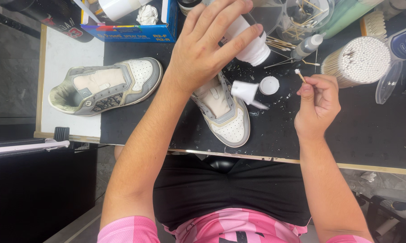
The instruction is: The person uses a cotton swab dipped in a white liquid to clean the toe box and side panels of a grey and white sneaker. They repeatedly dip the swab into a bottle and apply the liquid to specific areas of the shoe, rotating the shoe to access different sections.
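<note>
Two grey-and-white low-top sneakers lie here: one sneaker (pixel 104 85) on its side at the far left, the other sneaker (pixel 224 114) under the left arm, toe pointing near. One white plastic bottle (pixel 252 45) is tilted, its long axis running far-left to near-right, with its mouth facing near-right. The left hand (pixel 207 45) wraps it, fingers spread and curled over its body. The right hand (pixel 317 101) pinches one thin wooden cotton swab (pixel 299 75), tip pointing far-left. One white nozzle cap (pixel 248 93) and one round white lid (pixel 269 85) rest between the hands on the black work mat (pixel 369 130). A clear round tub of cotton swabs (pixel 358 60) stands far right.
</note>
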